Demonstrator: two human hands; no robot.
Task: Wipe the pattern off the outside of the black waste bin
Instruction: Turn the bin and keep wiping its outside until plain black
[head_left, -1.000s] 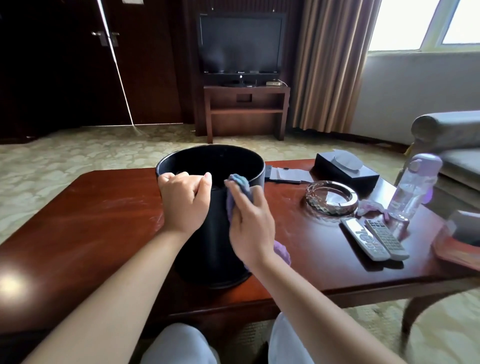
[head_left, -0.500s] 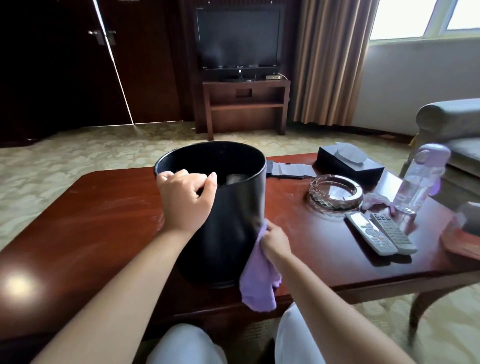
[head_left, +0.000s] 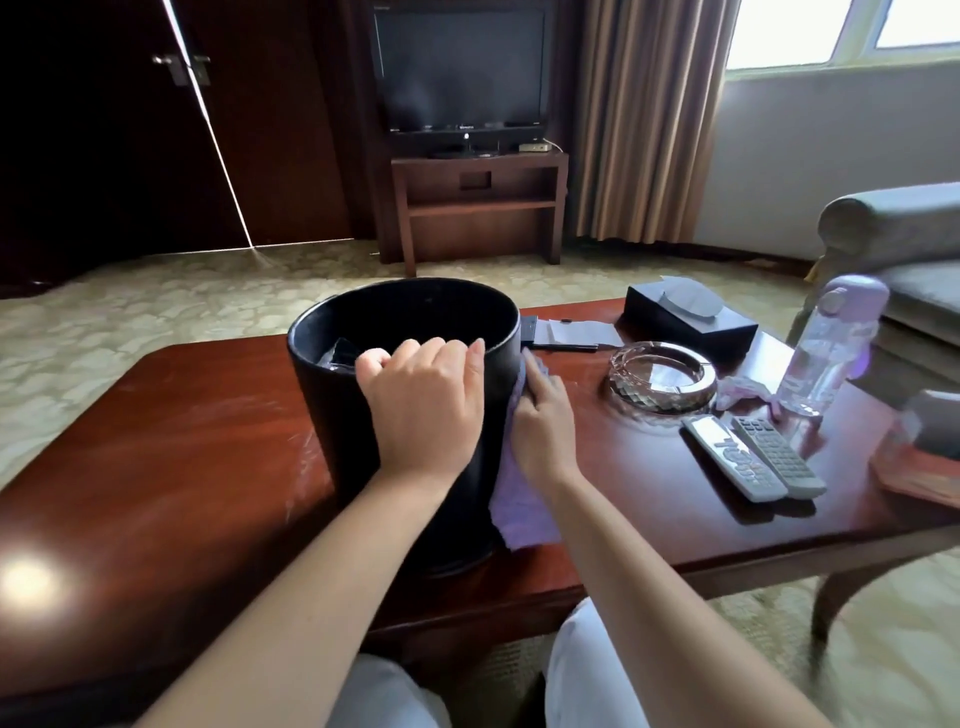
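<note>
The right hand (head_left: 540, 426) presses a purple cloth (head_left: 519, 512) flat against the right wall of the black waste bin (head_left: 332, 415), its fingertips and any pattern there hidden behind the bin's curve. Just to its left, the left hand (head_left: 423, 410) curls over the near rim, fingers tucked inside out of sight, with the bin upright on the counter (head_left: 182, 467). Half a second ago the right hand sat lower by the bin's base; it has climbed toward the rim.
</note>
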